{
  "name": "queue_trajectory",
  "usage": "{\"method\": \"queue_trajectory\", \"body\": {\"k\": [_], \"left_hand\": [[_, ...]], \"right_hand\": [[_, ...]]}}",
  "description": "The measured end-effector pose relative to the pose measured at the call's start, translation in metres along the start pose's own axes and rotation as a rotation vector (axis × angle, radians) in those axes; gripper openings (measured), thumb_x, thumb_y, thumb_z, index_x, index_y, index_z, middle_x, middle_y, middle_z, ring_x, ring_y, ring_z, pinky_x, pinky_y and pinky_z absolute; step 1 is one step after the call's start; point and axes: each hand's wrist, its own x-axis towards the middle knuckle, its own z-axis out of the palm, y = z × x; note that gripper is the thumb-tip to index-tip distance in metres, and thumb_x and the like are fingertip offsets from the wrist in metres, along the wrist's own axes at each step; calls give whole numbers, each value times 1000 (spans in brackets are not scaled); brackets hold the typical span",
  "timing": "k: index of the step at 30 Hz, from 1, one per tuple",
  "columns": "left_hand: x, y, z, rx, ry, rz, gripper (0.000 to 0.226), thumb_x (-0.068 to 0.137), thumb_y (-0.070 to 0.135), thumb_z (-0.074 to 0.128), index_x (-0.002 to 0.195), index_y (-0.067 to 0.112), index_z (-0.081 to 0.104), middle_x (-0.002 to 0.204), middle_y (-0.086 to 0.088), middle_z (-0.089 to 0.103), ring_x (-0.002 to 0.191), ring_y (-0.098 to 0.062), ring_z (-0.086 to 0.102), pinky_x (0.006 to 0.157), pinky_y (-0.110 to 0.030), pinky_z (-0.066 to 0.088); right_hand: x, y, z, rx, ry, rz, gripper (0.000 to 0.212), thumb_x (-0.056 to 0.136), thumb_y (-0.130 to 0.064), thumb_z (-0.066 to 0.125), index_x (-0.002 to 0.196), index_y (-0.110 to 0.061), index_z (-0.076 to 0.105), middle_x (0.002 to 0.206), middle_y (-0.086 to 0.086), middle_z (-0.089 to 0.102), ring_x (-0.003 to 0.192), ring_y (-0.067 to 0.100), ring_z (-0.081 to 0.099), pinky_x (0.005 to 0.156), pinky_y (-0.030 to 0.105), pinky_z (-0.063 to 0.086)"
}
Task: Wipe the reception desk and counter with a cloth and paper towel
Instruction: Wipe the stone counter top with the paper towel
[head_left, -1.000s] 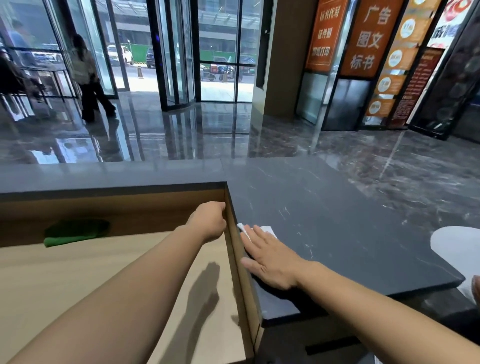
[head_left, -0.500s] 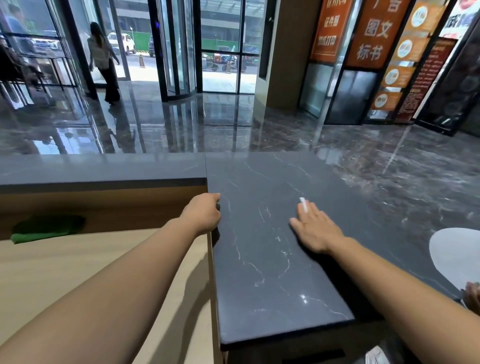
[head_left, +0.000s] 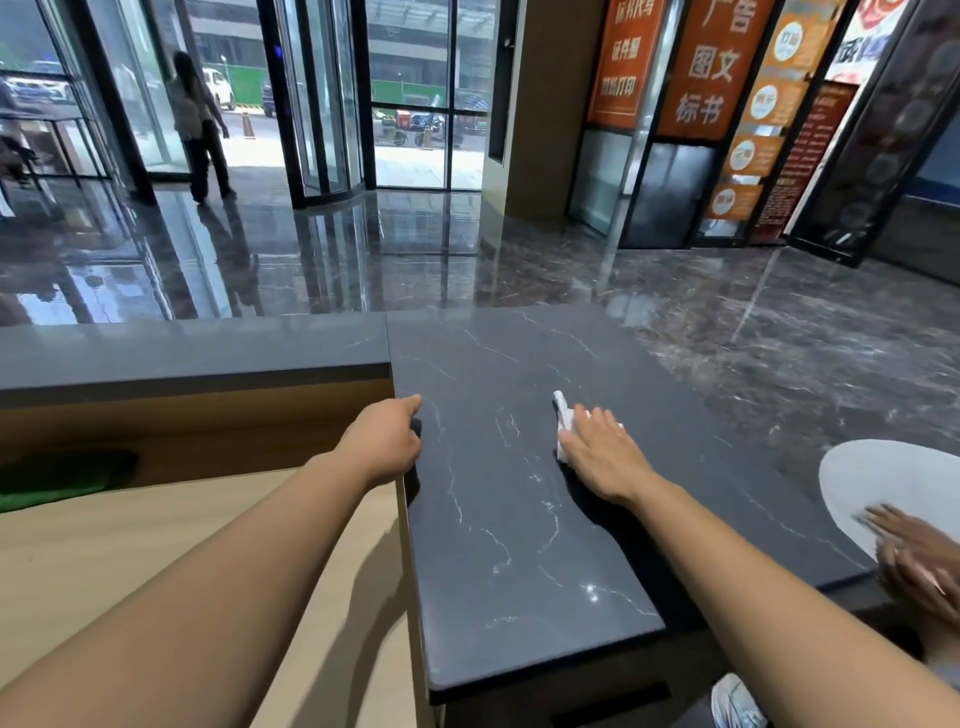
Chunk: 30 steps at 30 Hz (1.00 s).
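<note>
Paper towel (head_left: 562, 415) lies flat on the dark stone counter (head_left: 519, 545), a little right of the frame's centre, pinned under your right hand (head_left: 605, 460). Only a white corner beyond your fingertips and a thin strip on the thumb side show; your palm covers the rest.

The step in hand looks like wiping the counter top. To do it well, press down evenly through the whole palm so the towel does not bunch or slide out from under you. Work in overlapping passes, from the far edge in the upper middle of the frame down to the near edge at the bottom. The towel is small against this slab, so refold it to a clean face when it looks soiled. Someone else's hand (head_left: 914, 556) is busy over a white round surface (head_left: 883, 478) at the lower right, so stop your strokes short of that corner.

Your right fingers (head_left: 597, 428) are straight and slightly spread, lying flat on the towel and pressing it rather than pinching it. Your left hand (head_left: 387, 441), just left of centre, grips the counter's left edge. Its thumb rests on top and its fingers curl over the lip, which braces you well. The green cloth (head_left: 57, 480) sits at the left edge of the frame, at the back of the pale wooden desk (head_left: 208, 525), well apart from both hands.
</note>
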Motion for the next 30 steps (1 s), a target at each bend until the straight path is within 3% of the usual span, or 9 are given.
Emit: {"method": "queue_trajectory", "body": {"k": [2,3,5,9,14,22,25,30], "left_hand": [[1,2,2,3,-15,6,57,94,-2,44,148,12,32,149,-9,42,136,-27,41,107,-35,38],[2,3,3,10,-24,10,56,94,-1,43,148,11,33,149,-9,42,136,-28,40,108,-36,37],[4,5,5,22,-34,17,53,94,0,43,145,10,38,145,-11,46,134,-30,42,107,-37,38],[3,6,6,43,-46,24,49,94,1,43,142,9,42,142,-12,49,132,-31,45,106,-37,39],[2,-4,-1,46,-52,24,51,94,0,42,144,8,39,143,-12,48,130,-30,46,105,-37,40],[3,-9,-6,33,-37,35,48,95,-2,41,142,6,41,141,-13,49,130,-30,46,104,-35,40],[6,-9,-9,28,-34,41,45,95,1,43,139,7,45,139,-12,52,128,-30,48,104,-36,40],[14,-23,-12,55,-62,40,41,90,2,49,130,10,54,127,-11,61,116,-29,56,100,-40,46]], "right_hand": [[-3,-8,8,-77,-115,52,58,101,-44,19,150,-14,20,151,22,19,144,30,10,119,42,10],[-4,-12,12,-107,-132,70,63,101,-47,16,155,-17,6,159,22,0,148,30,-6,120,41,0],[-2,-20,14,-130,-132,81,67,100,-49,14,155,-14,-5,160,18,-15,148,28,-17,120,41,-7],[2,-27,15,-94,-117,99,70,101,-47,16,154,-5,-6,161,14,-14,148,24,-16,121,40,-5],[0,-30,15,-87,-163,109,65,100,-53,10,155,-24,-7,159,17,-19,147,26,-20,120,40,-9],[1,-37,22,-77,-58,126,67,101,-39,18,154,-6,-7,162,9,-6,149,22,-7,121,38,0],[4,-80,36,-89,-42,-58,68,100,-41,21,154,-4,-1,161,11,8,148,25,4,121,39,5],[9,-136,57,-127,-134,-319,63,103,-41,16,155,-8,2,163,7,-1,150,19,-4,122,37,2]]}}
